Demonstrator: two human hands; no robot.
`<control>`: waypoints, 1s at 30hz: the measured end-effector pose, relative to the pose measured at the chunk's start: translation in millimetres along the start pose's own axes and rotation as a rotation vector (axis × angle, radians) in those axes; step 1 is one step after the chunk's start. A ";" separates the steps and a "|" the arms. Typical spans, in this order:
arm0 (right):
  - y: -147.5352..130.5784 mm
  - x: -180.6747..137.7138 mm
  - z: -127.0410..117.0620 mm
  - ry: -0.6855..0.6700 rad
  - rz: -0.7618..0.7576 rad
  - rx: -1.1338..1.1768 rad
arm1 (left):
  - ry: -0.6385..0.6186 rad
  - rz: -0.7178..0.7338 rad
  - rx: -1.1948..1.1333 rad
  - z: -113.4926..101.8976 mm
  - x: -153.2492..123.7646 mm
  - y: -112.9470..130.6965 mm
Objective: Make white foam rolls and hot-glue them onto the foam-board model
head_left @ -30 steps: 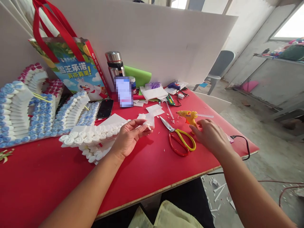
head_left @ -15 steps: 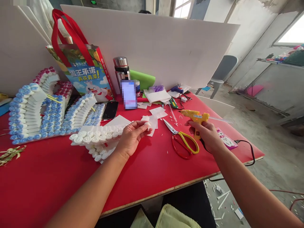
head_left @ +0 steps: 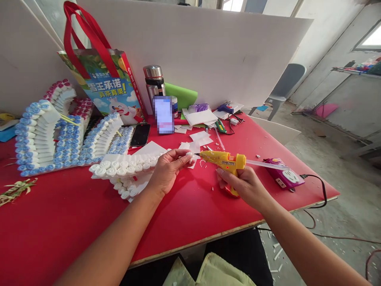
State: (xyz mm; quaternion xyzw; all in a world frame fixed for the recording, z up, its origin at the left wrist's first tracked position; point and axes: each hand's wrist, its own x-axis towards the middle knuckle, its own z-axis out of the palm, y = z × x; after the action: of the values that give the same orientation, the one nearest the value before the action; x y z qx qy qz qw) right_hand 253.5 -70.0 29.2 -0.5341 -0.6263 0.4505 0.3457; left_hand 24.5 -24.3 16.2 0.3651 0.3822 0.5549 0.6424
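Between the thumb and fingers of my left hand [head_left: 171,169] is a small white rosette [head_left: 189,155], mostly covered by the fingertips. My right hand [head_left: 241,180] is wrapped round the handle of a yellow hot glue gun [head_left: 222,159]. A clear glue stick [head_left: 262,163] pokes out of its back end. The gun's nozzle points left and is at the rosette; whether they touch I cannot tell. Left of my left hand lies a piece covered in rows of white rosettes [head_left: 119,169]. The scissors are mostly hidden behind the glue gun and my right hand.
On the red table [head_left: 74,230] stand blue-and-white rosette pieces [head_left: 35,139], a shopping bag [head_left: 110,87], a steel flask [head_left: 154,79] and a propped phone [head_left: 164,115]. A dark phone [head_left: 140,135] lies flat. White paper pieces [head_left: 201,138] lie mid-table. A purple power socket [head_left: 284,174] sits right.
My right hand has brought the glue gun left, its nozzle now at the rosette in my left hand. The gun now covers most of the scissors. The view has shifted slightly.
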 end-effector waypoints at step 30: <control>-8.9 -4.9 4.2 0.068 -0.130 -0.329 | -0.030 -0.006 0.019 -0.4 -1.1 2.7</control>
State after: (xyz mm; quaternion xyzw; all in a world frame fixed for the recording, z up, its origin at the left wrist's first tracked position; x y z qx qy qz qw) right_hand 247.5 -75.8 36.3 -0.5567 -0.7128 0.3004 0.3029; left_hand 22.8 -25.1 18.4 0.3785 0.3789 0.5437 0.6462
